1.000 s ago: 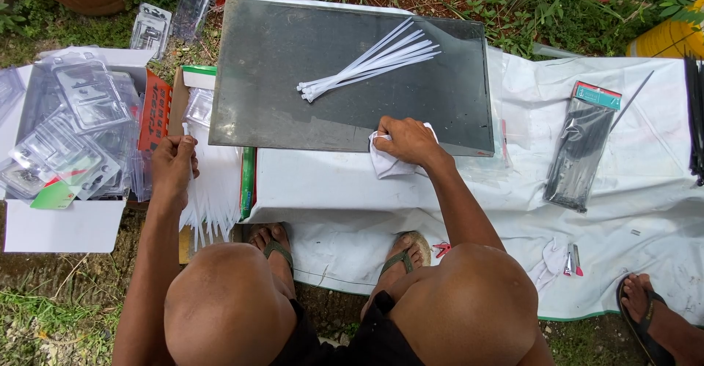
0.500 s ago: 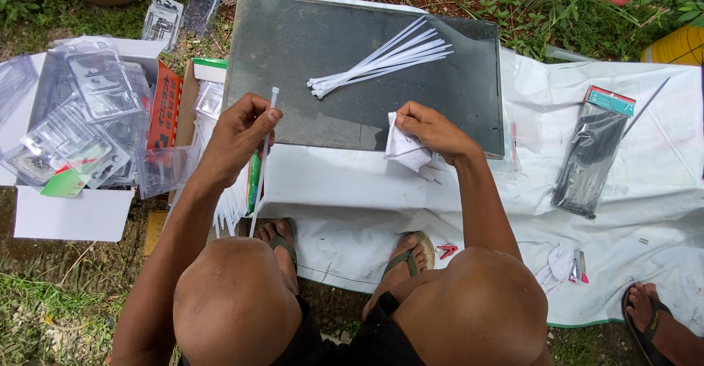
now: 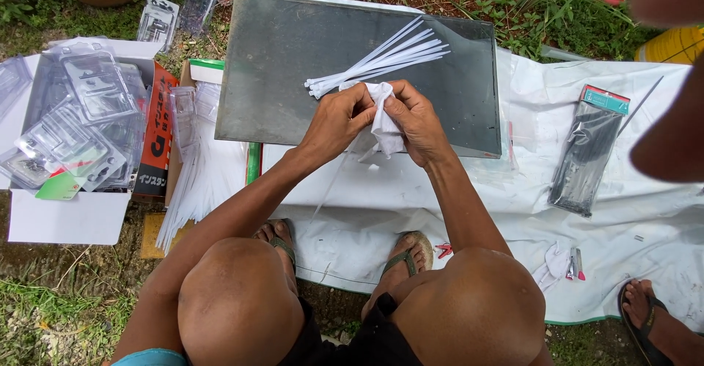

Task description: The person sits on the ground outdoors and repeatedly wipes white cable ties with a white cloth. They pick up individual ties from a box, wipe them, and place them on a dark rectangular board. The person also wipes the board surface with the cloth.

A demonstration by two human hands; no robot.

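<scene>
My left hand (image 3: 336,120) and my right hand (image 3: 416,120) meet over the near edge of a dark grey board (image 3: 286,65). Both grip a small white cloth (image 3: 384,124) bunched between them. A thin white cable tie (image 3: 331,183) runs down from my left hand and seems to pass through the cloth. A bundle of white cable ties (image 3: 381,59) lies on the board just beyond my hands. The board rests on a white sheet (image 3: 528,190) spread over the ground.
A pile of white ties (image 3: 202,175) and a white box of clear plastic packs (image 3: 73,131) lie at left. A bag of black ties (image 3: 587,149) lies at right. Another person's sandalled foot (image 3: 653,322) is at bottom right. Grass surrounds the sheet.
My left hand picked a white tie from the pile at left and carried it to the right hand. Both hands now hold the cloth together around it.
</scene>
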